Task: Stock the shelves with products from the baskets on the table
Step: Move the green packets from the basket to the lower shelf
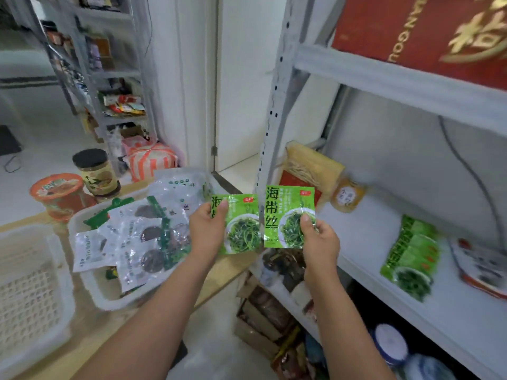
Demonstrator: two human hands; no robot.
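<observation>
My left hand [207,229] grips a green seaweed packet [242,224] by its left edge, thumb on its front. My right hand [319,241] pinches a second green seaweed packet [285,215] at its lower right corner. Both packets are held upright side by side, in the air between the table and the white shelf [384,259]. A stack of the same green packets [411,256] lies flat on that shelf to the right. A white basket [90,286] on the wooden table [216,281] holds several clear and green packets.
An empty white mesh basket [30,294] sits at the table's left. An orange noodle cup [59,194] and a jar [96,171] stand behind the baskets. Noodle packs [310,168] lie at the shelf's back. A red box [422,31] fills the shelf above. Goods crowd the bottom shelf.
</observation>
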